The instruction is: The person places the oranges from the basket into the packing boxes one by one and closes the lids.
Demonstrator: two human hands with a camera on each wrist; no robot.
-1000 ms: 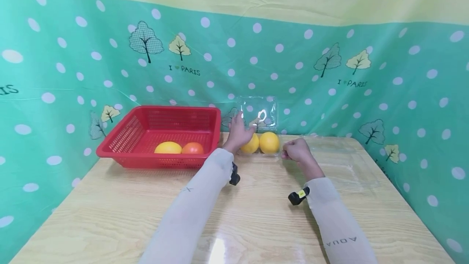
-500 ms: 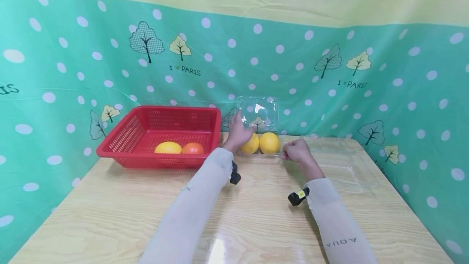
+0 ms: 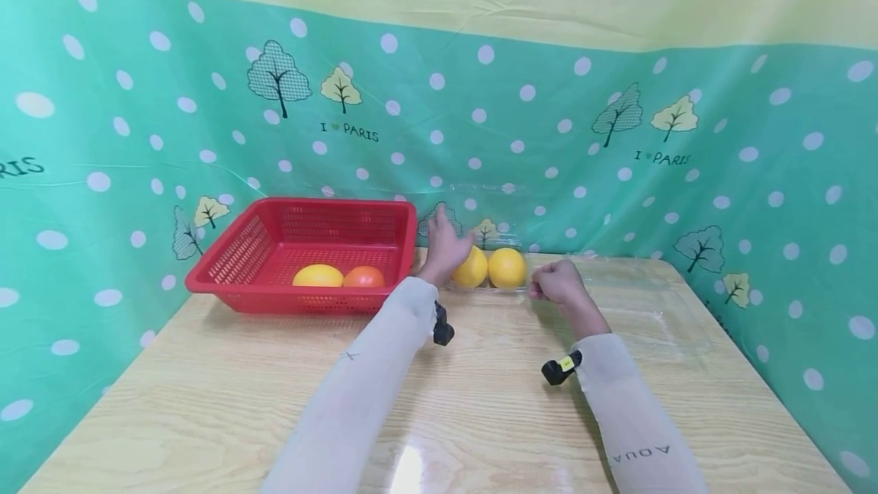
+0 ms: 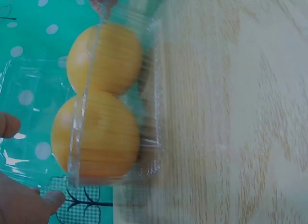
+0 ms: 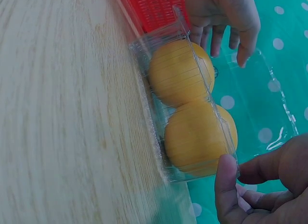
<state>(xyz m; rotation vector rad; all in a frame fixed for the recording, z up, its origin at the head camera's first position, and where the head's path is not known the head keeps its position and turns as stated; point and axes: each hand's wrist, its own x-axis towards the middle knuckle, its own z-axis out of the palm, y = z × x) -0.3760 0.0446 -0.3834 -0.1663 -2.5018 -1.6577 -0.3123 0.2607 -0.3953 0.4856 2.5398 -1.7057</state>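
Observation:
A clear plastic clamshell box (image 3: 488,289) stands at the back of the wooden table, with two oranges (image 3: 470,267) (image 3: 507,267) inside. Its lid (image 5: 260,98) is swung open toward the wall. My left hand (image 3: 446,244) is at the box's left end, fingers straight and touching the lid's edge, close to the left orange. My right hand (image 3: 557,283) pinches the box's front right corner between thumb and curled fingers (image 5: 226,178). The left wrist view shows both oranges (image 4: 103,58) (image 4: 96,137) behind the clear wall (image 4: 151,137).
A red mesh basket (image 3: 302,302) stands just left of the box, holding a yellow-orange fruit (image 3: 318,276) and a redder one (image 3: 363,277). Green dotted cloth walls close in the table at the back and on both sides. Bare wood lies in front of the hands.
The lid has tipped a little farther back toward the wall and its glare is gone. Both hands stay where they were.

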